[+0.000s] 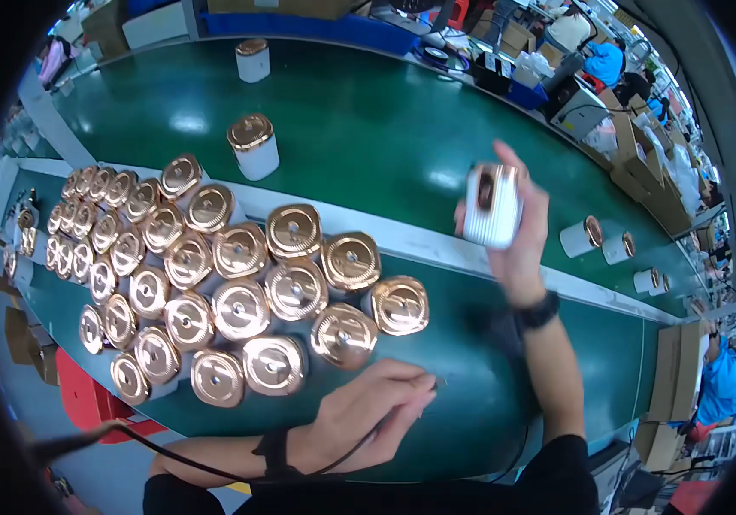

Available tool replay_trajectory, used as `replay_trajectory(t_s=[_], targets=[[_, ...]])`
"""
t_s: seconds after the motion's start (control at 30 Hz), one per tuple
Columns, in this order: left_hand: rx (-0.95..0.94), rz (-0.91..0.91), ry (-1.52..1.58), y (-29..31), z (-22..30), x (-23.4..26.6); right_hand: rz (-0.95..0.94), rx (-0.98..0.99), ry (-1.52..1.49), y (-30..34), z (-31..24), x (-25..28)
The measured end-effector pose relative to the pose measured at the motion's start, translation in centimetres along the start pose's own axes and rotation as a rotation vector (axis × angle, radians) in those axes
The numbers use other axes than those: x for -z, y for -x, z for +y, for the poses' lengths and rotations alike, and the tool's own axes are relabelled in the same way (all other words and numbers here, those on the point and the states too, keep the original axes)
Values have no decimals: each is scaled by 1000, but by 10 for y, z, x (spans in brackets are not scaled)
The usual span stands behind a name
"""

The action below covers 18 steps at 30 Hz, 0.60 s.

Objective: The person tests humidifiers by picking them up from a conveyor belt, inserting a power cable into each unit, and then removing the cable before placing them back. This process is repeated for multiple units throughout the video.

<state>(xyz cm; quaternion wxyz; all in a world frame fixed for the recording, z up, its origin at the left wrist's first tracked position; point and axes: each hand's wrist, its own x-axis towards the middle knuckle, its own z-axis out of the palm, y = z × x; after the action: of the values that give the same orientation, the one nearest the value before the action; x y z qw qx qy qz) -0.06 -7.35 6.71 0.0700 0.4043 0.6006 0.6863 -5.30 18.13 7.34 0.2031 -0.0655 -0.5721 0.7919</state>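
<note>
My right hand (529, 227) is raised over the pale rail and grips a white ribbed device (495, 225) with a copper-coloured rim and a dark oval panel on its side. Its fingers wrap round the back and side of it. Low over the green bench, my left hand (368, 416) pinches the end of a thin black cable (359, 446); a small tip pokes out past the fingertips. To the left of that hand stand several rows of similar white devices with shiny copper-coloured tops (242, 309), packed close together. The closest top (399, 305) is just beyond my left fingers.
Beyond the rail (436, 243) runs a green conveyor belt (359, 112). Two devices stand on its left part, one nearer (254, 146) and one farther (253, 62); several lie at its right (581, 237). A red stool (84, 395) is below left. Cardboard boxes and people are farther off.
</note>
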Motion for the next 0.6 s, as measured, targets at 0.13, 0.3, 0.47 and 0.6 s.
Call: replay_trajectory(t_s=[0.13,0.3,0.47,0.6], targets=[[-14,68,-13,3,-6,-1,-3,-161,175,90,-14,-33],[-92,-22,-76,3,-8,-2,-103,-137,385,119,-22,-42],[-12,45,-44,8,-9,-2,-209,16,369,121,-22,-42],[-25,11,-69,10,-18,0,-199,65,447,124,-21,-45]])
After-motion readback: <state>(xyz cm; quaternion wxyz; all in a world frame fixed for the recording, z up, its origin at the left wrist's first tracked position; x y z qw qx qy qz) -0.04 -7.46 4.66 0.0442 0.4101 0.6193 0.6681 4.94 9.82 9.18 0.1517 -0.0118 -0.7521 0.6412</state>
